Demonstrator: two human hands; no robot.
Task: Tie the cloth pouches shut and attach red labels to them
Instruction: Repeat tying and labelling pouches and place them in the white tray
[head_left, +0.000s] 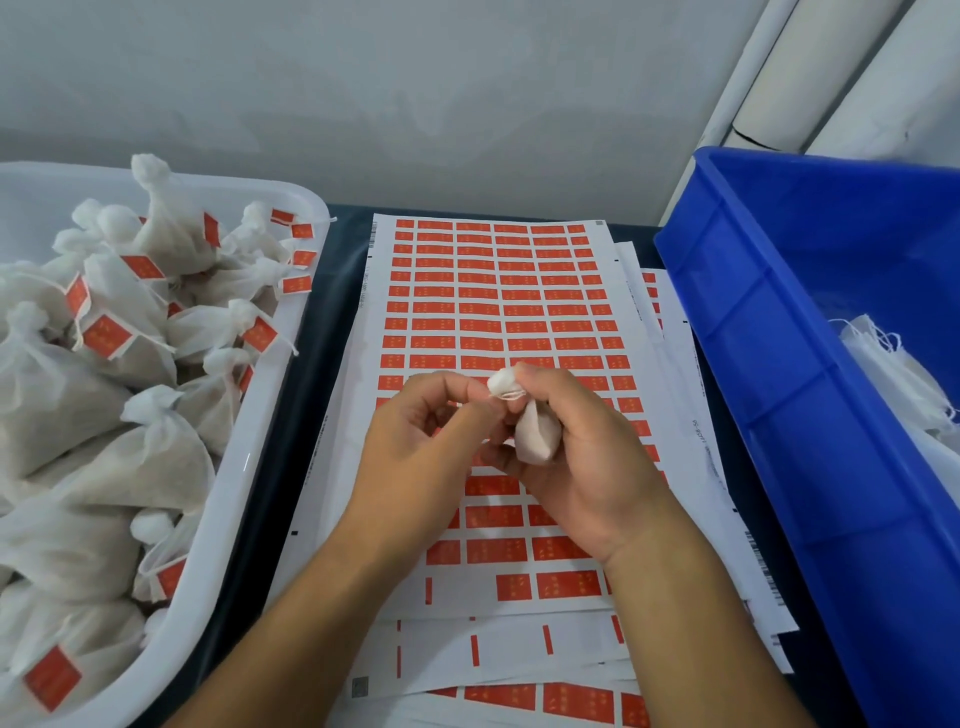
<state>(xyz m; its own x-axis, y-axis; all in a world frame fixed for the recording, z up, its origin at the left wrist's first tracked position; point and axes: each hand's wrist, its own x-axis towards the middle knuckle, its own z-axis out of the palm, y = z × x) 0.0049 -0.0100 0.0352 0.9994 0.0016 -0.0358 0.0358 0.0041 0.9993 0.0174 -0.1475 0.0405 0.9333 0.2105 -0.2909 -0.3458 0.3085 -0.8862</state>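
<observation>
**Pouch Neck Held for Tying**

The right hand (582, 457) wraps its fingers around a small cloth pouch (535, 434), holding it upright above the label sheets (498, 312) so the gathered neck stays accessible. The left hand (431, 431) pinches the drawstring (506, 396) at the neck, apparently to cinch it. Label sheets lie directly beneath, within reach for the next step. Finished, labelled pouches fill the white tray (270, 415) at left; untied stock sits in the blue bin (779, 364) at right.

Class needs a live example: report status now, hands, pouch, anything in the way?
Right hand grips pouch. Left hand pinches its string. No label on it yet. Label sheet below, nothing blocking.
</observation>
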